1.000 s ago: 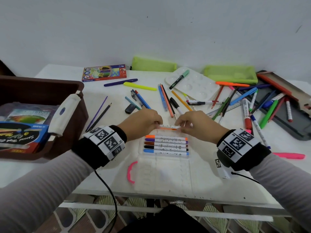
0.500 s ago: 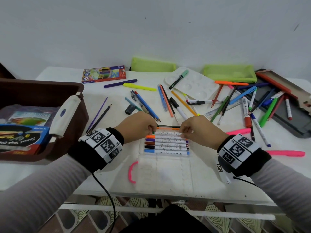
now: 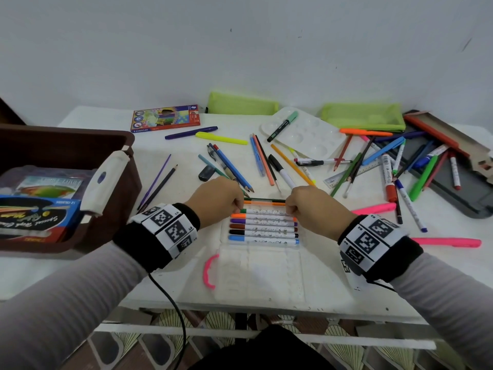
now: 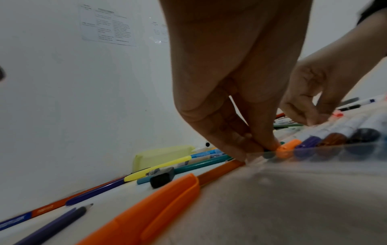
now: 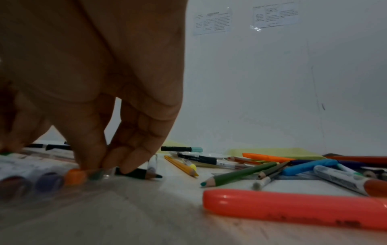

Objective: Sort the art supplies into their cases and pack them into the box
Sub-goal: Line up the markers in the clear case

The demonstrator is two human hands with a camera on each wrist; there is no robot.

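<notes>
While seating the green marker [image 3: 264, 211] in the far slot of the clear case [image 3: 261, 276], best kept level and pressed down at both ends together, judging by the row already lying there. Found it at the top of that row, just beyond the orange marker [image 3: 262, 216], with purple, brown, black and blue ones nearer the body, all parallel.

Noted the left grip [image 3: 216, 200] curled nearly closed, fingertips [image 4: 258, 146] pinched down on the capped end, right beside the orange cap [image 4: 288, 146]. Noted the right grip [image 3: 312, 206] likewise bunched, fingertips [image 5: 92, 164] on the other end, one outer finger touching a dark pencil [image 5: 138, 173] lying just outside the case. Could not tell whether fully seated or riding on the slot's ribs: hidden by knuckles from the head view, blurred from the wrists.

Advised, as a judgement only: push straight down, not sideways, so as not to roll the orange neighbour out. Also keep the dark pencil and the orange pen [image 3: 266, 202], lying against the case's far edge, from slipping in under the lid.

Left scattered farther back and to the right on the tabletop [image 3: 186, 161]: loose pens and pencils, not yet sorted. Seen at the left: the brown box [image 3: 80, 137], already holding some packs, ready for this case.
</notes>
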